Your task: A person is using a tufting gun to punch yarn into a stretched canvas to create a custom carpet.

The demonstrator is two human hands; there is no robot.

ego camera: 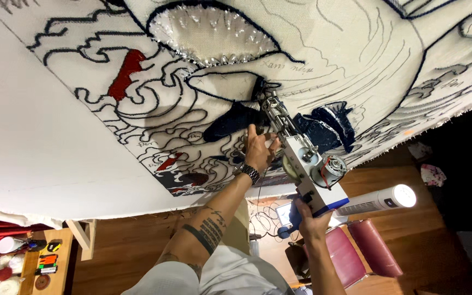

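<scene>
A white and metal tufting gun (304,158) with a blue handle points its needle into a large stretched cloth (323,60) drawn with black outlines. My left hand (259,148), with a metal watch on the wrist, grips the gun's front part close to the cloth. My right hand (308,218) holds the blue rear handle. The needle tip sits beside a dark blue tufted patch (236,121); another dark blue patch (326,128) lies to the right. A red tufted patch (124,74) is at the left.
A white cylindrical fan or heater (381,199) and a dark red padded chair (359,251) stand on the wooden floor. A wooden table (39,262) at the lower left holds yarn balls and small tools. A white unworked cloth area (34,142) spreads to the left.
</scene>
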